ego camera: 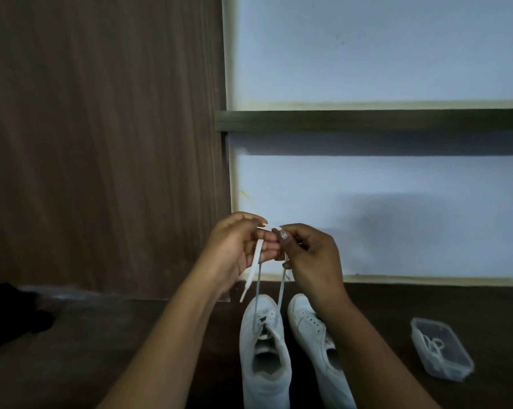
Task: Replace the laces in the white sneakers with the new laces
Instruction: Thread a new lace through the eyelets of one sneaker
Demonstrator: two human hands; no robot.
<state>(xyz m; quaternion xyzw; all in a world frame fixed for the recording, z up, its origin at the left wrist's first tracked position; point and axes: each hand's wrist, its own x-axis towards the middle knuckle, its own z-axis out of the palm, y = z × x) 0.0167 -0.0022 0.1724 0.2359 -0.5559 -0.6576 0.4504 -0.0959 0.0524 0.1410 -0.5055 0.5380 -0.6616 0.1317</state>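
**Dim corner, brown wood and a pale wall**

The left side is all one big dark brown wood-grain panel [101, 143], with the grain running up and down. Right of it is a pale bluish-white wall [382, 48], with a thin cream trim [230, 113] where the two meet. A dark horizontal shelf [367, 120] crosses the wall from the panel's edge out to the right, and throws a soft band of shadow just below itself. Another cream strip [426, 280] runs along the wall's bottom. The dark brown surface [101, 349] down below looks kinda dull. Something black and lumpy [10, 317] sits on it at the far left, can't tell what. Light's pretty dim overall.
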